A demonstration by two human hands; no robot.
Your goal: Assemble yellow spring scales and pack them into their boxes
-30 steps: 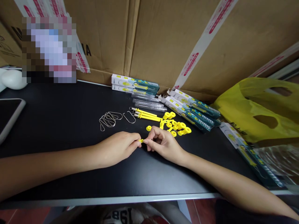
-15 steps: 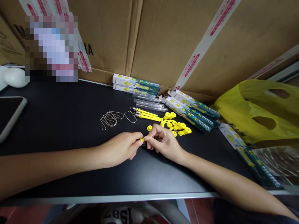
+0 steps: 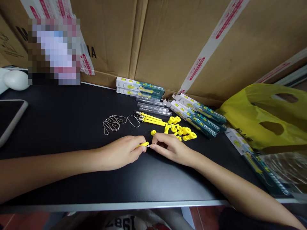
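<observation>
My left hand (image 3: 121, 152) is closed in a pinch on a small yellow plastic piece (image 3: 145, 144), whose end pokes out past the thumb and forefinger. Close against that end, my right hand (image 3: 172, 147) pinches a thin metal wire piece (image 3: 149, 146); its exact shape is hidden by the fingers. Just beyond the right hand lie several loose yellow plastic parts (image 3: 186, 130), and a single yellow ring (image 3: 153, 132) sits apart from them. Yellow rods with metal springs (image 3: 153, 119) lie farther back. Bent wire hooks (image 3: 115, 123) are left of these.
Clear plastic tubes (image 3: 153, 107) lie behind the rods. Printed spring-scale boxes (image 3: 192, 116) are at the back and right, near a yellow plastic bag (image 3: 249, 111). A phone (image 3: 11, 118) rests at the left. Large cardboard boxes (image 3: 163, 41) stand behind the black table (image 3: 72, 188).
My right hand has shifted slightly right, away from the left fingers, and its fingers have drawn together. More of the yellow piece and the thin wire now show between my hands.
</observation>
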